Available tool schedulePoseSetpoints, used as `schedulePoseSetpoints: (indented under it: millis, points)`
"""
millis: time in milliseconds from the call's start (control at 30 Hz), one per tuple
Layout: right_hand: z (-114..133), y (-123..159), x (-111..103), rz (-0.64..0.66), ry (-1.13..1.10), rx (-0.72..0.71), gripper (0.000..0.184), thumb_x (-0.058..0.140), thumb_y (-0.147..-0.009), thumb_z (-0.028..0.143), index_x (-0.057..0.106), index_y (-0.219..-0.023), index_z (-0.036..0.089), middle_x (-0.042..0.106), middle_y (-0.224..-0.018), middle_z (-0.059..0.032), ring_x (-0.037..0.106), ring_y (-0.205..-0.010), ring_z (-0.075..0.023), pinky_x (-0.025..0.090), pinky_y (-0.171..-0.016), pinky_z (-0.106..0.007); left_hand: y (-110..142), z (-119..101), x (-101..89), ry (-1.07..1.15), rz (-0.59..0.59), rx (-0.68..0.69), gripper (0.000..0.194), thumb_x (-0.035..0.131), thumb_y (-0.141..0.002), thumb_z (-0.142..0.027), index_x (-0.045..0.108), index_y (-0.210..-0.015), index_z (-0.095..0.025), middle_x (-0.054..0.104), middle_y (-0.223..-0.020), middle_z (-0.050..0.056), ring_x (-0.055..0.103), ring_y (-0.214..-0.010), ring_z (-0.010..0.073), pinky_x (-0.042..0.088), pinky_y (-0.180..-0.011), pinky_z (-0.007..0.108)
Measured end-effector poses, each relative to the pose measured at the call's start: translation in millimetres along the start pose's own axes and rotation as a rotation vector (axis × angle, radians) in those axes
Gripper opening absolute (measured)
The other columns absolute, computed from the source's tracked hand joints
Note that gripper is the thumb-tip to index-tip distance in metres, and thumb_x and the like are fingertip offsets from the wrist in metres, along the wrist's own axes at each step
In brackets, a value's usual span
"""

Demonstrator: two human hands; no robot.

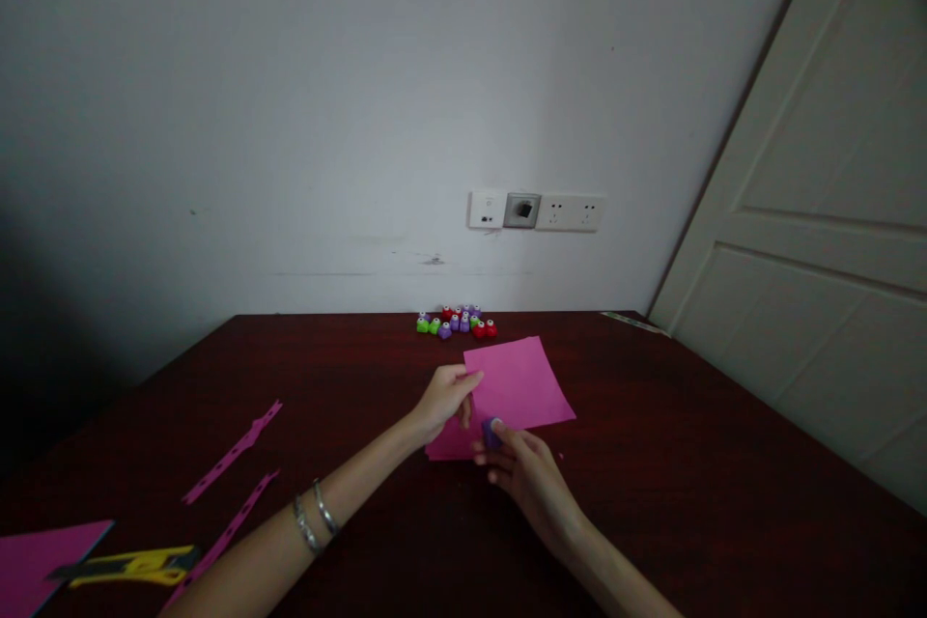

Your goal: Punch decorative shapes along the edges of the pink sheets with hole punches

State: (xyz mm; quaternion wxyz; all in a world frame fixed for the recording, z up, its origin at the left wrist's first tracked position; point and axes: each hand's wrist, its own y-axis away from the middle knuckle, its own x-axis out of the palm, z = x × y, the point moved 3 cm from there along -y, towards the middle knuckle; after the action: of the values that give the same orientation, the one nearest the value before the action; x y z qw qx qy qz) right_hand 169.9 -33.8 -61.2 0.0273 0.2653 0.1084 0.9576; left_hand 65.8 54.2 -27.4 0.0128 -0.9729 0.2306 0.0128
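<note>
Your left hand (443,400) pinches the thin pink paper sheet (518,379) by its left edge over the dark red wooden counter (348,372); expect it light, floppy, easily creased. At its near edge, your right hand (534,481) holds the small purple-and-white plastic punch (490,435), likely light, rigid, best gripped around its body.

Wall sockets (570,212); probably 1 panelled door (826,241).
</note>
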Motion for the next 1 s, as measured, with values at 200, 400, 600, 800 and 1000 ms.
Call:
schedulePoseSetpoints:
  millis: [200,400,600,800,1000]
  points:
    - [0.7,0.4,-0.6,0.016,0.01,-0.017,0.029,0.069,-0.066,0.04,0.062,-0.071,0.013,0.068,-0.066,-0.0079,0.061,-0.058,-0.0143,0.041,-0.05,-0.022,-0.5,1.2,0.3,0.001,0.008,-0.002,0.028,0.053,-0.078,-0.04,0.05,-0.067,-0.014,0.047,-0.036,-0.005,0.042,-0.027,0.0069,0.022,-0.03,0.015]
    - [2.0,1.6,1.0,0.005,0.006,-0.026,0.031,0.072,-0.062,0.042,0.063,-0.068,0.013,0.067,-0.063,-0.007,0.06,-0.055,-0.0141,0.039,-0.049,-0.022,-1.1,2.2,0.3,-0.009,0.019,0.004,0.029,0.053,-0.078,-0.041,0.05,-0.068,-0.014,0.046,-0.036,-0.006,0.042,-0.027,0.0069,0.022,-0.03,0.015]
    - [3.0,3.5,2.5,0.006,-0.001,-0.044,0.03,0.071,-0.063,0.041,0.063,-0.069,0.013,0.066,-0.062,-0.0061,0.059,-0.055,-0.0138,0.039,-0.049,-0.022,0.5,-0.1,1.3,-0.004,0.028,0.007,0.028,0.053,-0.079,-0.04,0.049,-0.067,-0.014,0.046,-0.035,-0.006,0.041,-0.026,0.0068,0.019,-0.03,0.015]
    - [4.9,4.9,2.5,0.017,0.013,-0.07,0.029,0.069,-0.066,0.041,0.064,-0.069,0.012,0.066,-0.062,-0.0061,0.058,-0.055,-0.0132,0.039,-0.049,-0.022,1.0,-0.5,1.8,0.009,0.035,0.003,0.028,0.053,-0.078,-0.04,0.051,-0.069,-0.014,0.046,-0.036,-0.006,0.042,-0.026,0.007,0.02,-0.03,0.015]
    - [5.5,5.5,2.6,0.003,0.044,-0.091,0.032,0.07,-0.065,0.042,0.065,-0.068,0.011,0.065,-0.06,-0.0058,0.057,-0.054,-0.0133,0.039,-0.051,-0.023,0.3,0.7,1.6,0.002,0.028,0.005,0.029,0.053,-0.078,-0.04,0.05,-0.067,-0.014,0.045,-0.035,-0.005,0.042,-0.026,0.0068,0.02,-0.03,0.015]
